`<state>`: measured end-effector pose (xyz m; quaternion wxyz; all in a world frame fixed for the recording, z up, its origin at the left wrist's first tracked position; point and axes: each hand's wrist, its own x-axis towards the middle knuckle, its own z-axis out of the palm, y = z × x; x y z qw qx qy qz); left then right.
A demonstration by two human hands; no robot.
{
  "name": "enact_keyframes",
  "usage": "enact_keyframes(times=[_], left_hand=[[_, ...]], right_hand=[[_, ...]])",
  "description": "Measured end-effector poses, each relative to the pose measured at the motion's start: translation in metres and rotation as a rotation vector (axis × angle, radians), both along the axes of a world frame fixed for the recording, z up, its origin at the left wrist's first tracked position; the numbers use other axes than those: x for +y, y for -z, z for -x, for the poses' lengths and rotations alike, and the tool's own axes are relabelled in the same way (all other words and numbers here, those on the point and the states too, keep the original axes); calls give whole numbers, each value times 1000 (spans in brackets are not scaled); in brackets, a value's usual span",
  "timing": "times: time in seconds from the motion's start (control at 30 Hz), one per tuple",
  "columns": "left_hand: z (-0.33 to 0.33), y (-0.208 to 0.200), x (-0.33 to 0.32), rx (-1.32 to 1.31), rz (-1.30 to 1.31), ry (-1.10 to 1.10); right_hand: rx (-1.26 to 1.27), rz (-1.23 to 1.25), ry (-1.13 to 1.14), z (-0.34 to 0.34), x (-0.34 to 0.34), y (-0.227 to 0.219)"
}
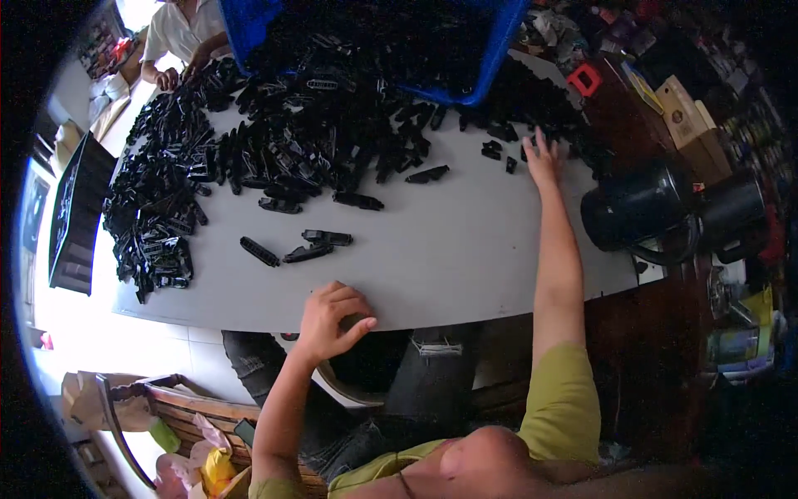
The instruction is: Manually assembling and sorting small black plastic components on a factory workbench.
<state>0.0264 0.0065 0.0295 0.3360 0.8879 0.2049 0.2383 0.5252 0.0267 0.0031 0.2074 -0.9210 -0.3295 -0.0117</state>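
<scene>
My right hand [544, 156] reaches far across the grey table [432, 266], fingers spread and slightly blurred. It is beside a few small black plastic pieces [492, 150] and near the pile's right part. Nothing shows in its grasp. At the near table edge lies my left hand [335, 320], its fingers loosely curled and its thumb held apart, with nothing visible in it. Just beyond it are a few long, slotted black plastic parts [259, 251], apart from the large heap [274, 150] of similar parts.
A blue crate [499, 51] is tilted at the far side, with black parts inside. Another person [184, 37] sits at far left. To the right are dark, pot-like containers [636, 208], a cardboard box [686, 112] and a red object [584, 80]. A black tray [79, 216] stands at left.
</scene>
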Motion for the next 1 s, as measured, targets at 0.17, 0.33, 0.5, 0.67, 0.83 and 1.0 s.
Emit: enact_keyframes(times=[0.17, 0.33, 0.5, 0.67, 0.83, 1.0], left_hand=[[-1, -3, -1, 54, 7, -5], [-5, -1, -4, -29, -13, -13], [4, 0, -8, -12, -68, -54], [2, 2, -8, -36, -107, -24], [19, 11, -19, -147, -62, -66], [43, 19, -10, -207, -16, -267]], right_hand=[[-94, -71, -232, 48, 36, 9], [-49, -222, -486, 126, 26, 20], [-119, -279, -635, 248, -9, 19], [-74, -440, -680, 307, -22, 19], [214, -773, -717, 289, -24, 5], [1, -425, -858, 300, -85, -30]])
